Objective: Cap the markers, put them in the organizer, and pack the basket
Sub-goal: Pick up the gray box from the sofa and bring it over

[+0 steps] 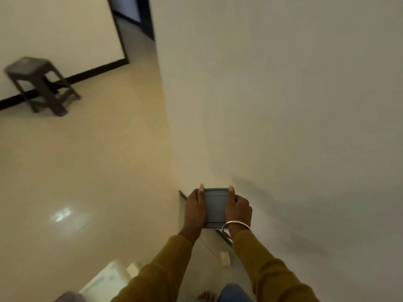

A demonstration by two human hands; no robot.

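Observation:
A small grey rectangular container (214, 208), either the organizer or the basket, is held in front of me at lower centre. My left hand (195, 209) grips its left side and my right hand (238, 209) grips its right side, thumbs over the far rim. The right wrist wears a silver bangle. Its inside is hidden from this angle. No markers are visible.
A white wall (283, 105) fills the right half, very close. A dark plastic stool (41, 86) stands far left by the wall. Beige tiled floor (98, 171) spreads left. A pale white object (106, 280) sits at the bottom left. A dark doorway (133, 16) opens at the top.

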